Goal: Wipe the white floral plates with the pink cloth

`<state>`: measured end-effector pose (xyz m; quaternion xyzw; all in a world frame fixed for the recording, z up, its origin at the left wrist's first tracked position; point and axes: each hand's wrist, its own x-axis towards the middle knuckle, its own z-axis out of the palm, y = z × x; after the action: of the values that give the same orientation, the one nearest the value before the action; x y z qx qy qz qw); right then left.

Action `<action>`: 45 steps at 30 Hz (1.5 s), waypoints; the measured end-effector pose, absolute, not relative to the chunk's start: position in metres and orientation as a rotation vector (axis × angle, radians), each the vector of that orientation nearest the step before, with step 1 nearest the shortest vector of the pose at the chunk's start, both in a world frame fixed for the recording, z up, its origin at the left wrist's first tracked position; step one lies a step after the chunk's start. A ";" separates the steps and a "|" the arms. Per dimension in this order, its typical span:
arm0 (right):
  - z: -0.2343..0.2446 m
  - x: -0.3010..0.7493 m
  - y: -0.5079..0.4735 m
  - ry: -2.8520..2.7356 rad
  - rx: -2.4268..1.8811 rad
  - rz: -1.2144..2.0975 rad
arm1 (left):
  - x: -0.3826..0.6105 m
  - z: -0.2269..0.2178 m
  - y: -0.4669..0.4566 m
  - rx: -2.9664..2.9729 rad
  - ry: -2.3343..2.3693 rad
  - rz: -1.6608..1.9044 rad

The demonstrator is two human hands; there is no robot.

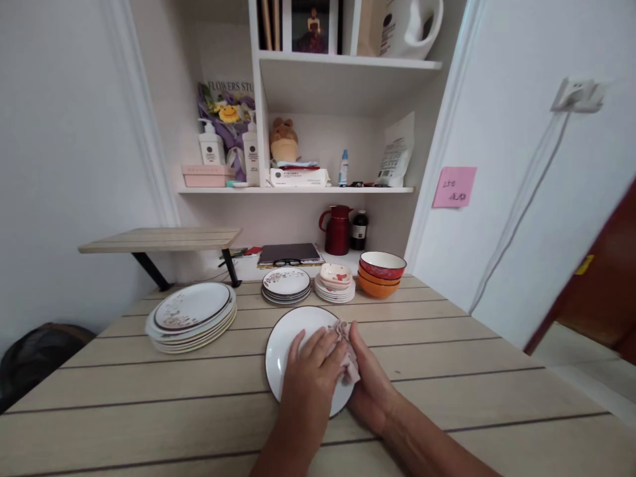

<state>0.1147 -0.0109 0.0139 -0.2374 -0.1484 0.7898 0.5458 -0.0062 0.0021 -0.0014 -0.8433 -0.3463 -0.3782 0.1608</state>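
A white plate (279, 351) with a dark rim is tilted slightly above or on the table in front of me. My left hand (311, 374) lies over its face, fingers extended, pressing a crumpled pale pink cloth (350, 366) against the plate's right part. From the right side, my right hand (372, 384) grips the plate's edge; its thumb stands up by the cloth, and its other fingers are mostly hidden behind the plate.
Larger plates (193, 308) are stacked at left, near a raised wooden shelf (163, 238). Behind my plate stand small plates (287, 283), small dishes (336, 278) and stacked bowls (381, 268). A red jug (338, 232) and a dark bottle (358, 232) are farther back.
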 end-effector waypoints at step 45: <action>0.012 0.106 -0.011 -0.399 -0.636 1.824 | -0.034 0.013 0.011 -2.054 -1.635 -0.979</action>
<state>0.1064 -0.0105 0.0117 -0.2688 -0.1689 0.7711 0.5520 -0.0337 0.0111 0.0130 -0.7225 -0.5752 -0.3442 0.1690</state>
